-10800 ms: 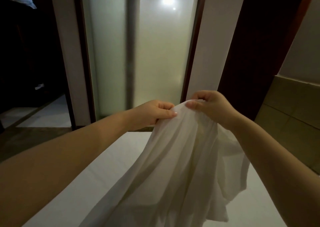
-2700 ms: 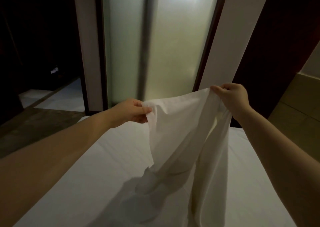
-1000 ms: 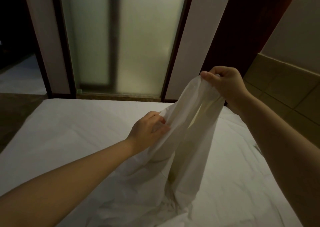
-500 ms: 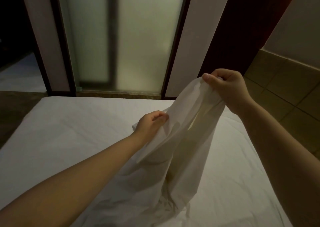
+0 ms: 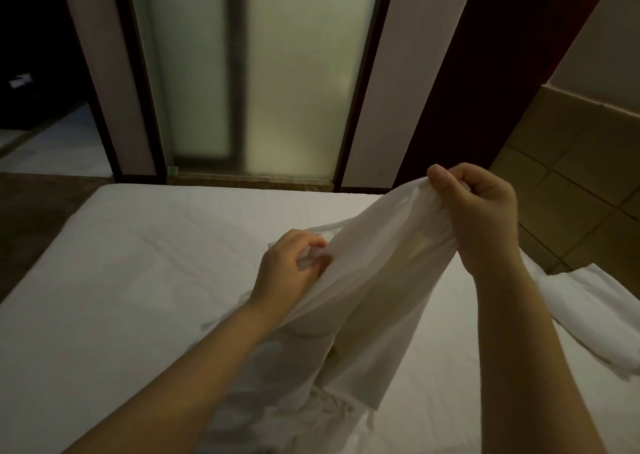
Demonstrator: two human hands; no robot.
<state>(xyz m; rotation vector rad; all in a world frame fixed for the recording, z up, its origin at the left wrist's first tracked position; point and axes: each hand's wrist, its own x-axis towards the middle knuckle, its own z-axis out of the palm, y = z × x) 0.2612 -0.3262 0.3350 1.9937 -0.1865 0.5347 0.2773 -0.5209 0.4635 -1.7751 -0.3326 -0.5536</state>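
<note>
A white-sheeted bed (image 5: 138, 263) carries the crumpled lower end of a white cloth (image 5: 374, 297), bunched near its front middle while the rest is raised off it, and a folded white towel (image 5: 595, 318) lying at its right edge

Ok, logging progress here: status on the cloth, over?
Left grip pinches cloth low. Right grip holds its end raised. Cloth hangs, tail bunched on bed. Folded linen at right, on bed.

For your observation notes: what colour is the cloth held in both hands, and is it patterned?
The cloth is plain white with no pattern, shown in the head view, the only one.
</note>
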